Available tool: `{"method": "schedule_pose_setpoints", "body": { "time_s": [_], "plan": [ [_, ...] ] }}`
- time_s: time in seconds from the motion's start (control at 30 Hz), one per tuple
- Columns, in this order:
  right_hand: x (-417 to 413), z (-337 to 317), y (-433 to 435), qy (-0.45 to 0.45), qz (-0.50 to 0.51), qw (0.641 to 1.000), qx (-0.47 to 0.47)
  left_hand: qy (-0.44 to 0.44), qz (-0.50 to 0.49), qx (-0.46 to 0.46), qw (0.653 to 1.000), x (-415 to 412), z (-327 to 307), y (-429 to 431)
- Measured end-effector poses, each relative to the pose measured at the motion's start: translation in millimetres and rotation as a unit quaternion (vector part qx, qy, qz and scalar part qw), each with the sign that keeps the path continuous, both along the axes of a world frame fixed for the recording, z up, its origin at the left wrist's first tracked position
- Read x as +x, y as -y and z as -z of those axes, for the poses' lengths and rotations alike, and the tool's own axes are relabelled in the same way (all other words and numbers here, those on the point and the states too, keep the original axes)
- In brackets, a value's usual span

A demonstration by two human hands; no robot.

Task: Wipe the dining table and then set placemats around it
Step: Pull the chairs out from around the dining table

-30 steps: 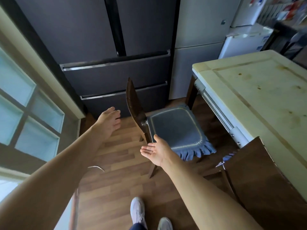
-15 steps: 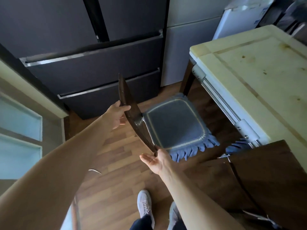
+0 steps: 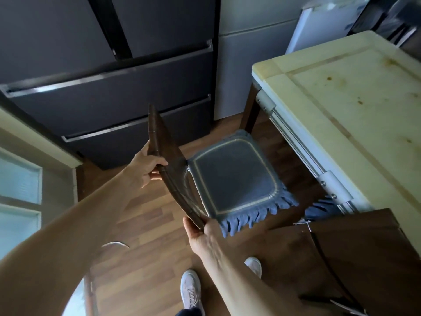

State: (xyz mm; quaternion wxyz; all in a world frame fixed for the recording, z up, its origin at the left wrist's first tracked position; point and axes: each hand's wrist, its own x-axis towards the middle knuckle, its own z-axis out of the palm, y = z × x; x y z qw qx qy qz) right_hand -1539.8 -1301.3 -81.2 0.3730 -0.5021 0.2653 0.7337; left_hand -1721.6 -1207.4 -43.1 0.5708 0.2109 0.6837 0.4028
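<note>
A dark wooden chair has a curved backrest [image 3: 165,153] and a blue fringed seat cushion [image 3: 232,176]; it stands at the left end of the dining table. My left hand [image 3: 145,167] grips the upper part of the backrest. My right hand [image 3: 202,233] holds the backrest's lower near end. The pale cream dining table [image 3: 355,106] fills the right side, its top marked with brown stains. No cloth or placemat is in view.
A dark fridge with drawers [image 3: 109,87] stands just behind the chair, a grey cabinet [image 3: 248,71] beside it. A second dark wooden chair [image 3: 355,254] is at the lower right by the table. My feet [image 3: 191,290] stand on wood flooring. A glazed door [image 3: 20,192] is left.
Both hands, open and apart from the chair a second ago, have closed onto its backrest. The view has come closer to the chair and table.
</note>
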Motion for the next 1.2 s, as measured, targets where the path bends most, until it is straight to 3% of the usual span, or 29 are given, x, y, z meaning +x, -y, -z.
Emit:
{"method": "schedule_pose_setpoints", "body": {
  "time_s": [1.2],
  "plan": [
    [257.2,-9.9,-209.7,0.086,0.015,0.996,-0.001,0.022,0.02,0.008,1.0,258.3,3.2,-207.4]
  ]
}}
